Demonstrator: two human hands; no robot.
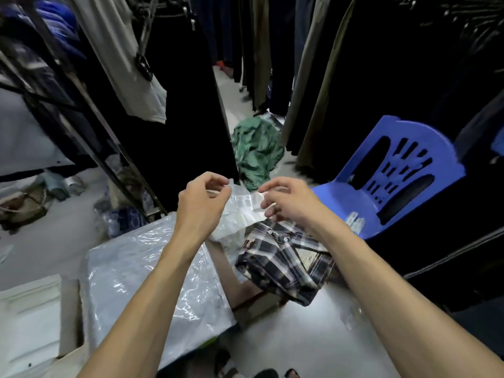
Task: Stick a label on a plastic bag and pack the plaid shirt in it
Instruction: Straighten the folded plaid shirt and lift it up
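Head view: two bare hands, one held plastic bag, one label, one plaid shirt, one blue chair.

The left hand [203, 199] and the right hand [289, 199] are raised side by side above the work area. Between them hangs one clear plastic bag [234, 222]. The left hand's fingertips are curled and pinched on the bag's upper left edge. The right hand's fingers are curled at the bag's upper right edge; whether they grip the film or only touch it cannot be told.

One white label [249, 200] with printed bars sits on the bag's upper part, between the two hands. The bag's long axis runs from the hands down toward the viewer, with the top edge away from the viewer.

One folded plaid shirt [286, 260] lies below and to the right of the bag, on a cardboard box [253, 301]. Its long axis runs diagonally, upper left to lower right.

A stack of clear bags [152, 282] lies left of the shirt. One blue plastic chair [395, 173] stands to the right.
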